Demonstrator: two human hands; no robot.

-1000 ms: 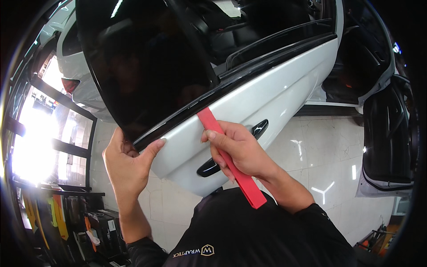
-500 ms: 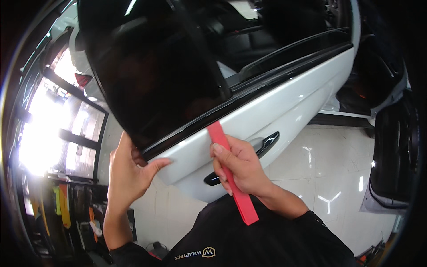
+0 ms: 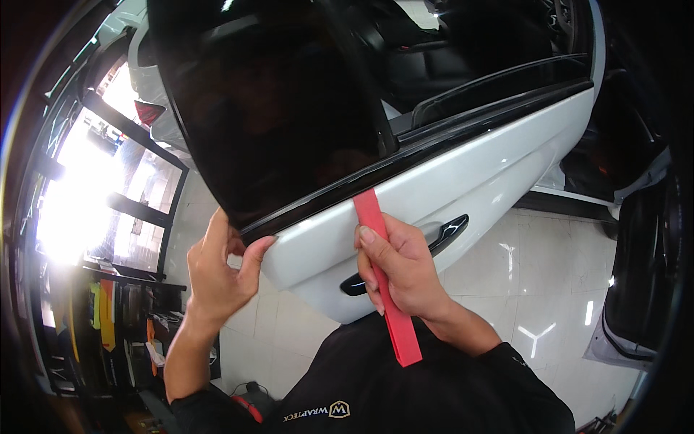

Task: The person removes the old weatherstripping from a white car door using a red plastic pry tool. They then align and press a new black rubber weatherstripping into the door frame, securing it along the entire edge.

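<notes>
A white car door (image 3: 311, 253) fills the middle, with a dark window (image 3: 267, 108) above it. Along the base of the window runs glossy black trim (image 3: 325, 194). My left hand (image 3: 220, 271) grips the door's rear corner, its thumb on the outer face by the trim's end and the other fingers partly hidden behind the edge. In my right hand (image 3: 405, 267) is a long, flat red strip-shaped tool (image 3: 405, 340), slanted across the door. Its upper end meets the white panel just below the trim, and my thumb presses along it. The black door handle (image 3: 452, 233) lies beside that hand.
At right an open black-lined door (image 3: 643, 267) stands over the glossy tiled floor (image 3: 499, 267). Dark seats (image 3: 426, 65) show inside the car. A rack of coloured tools (image 3: 107, 318) and bright windows (image 3: 87, 195) are on the left.
The view has shifted, so the door sits a little farther right. My left thumb is now closer to the trim's end. The red tool stays in my right hand, its tip near the trim.
</notes>
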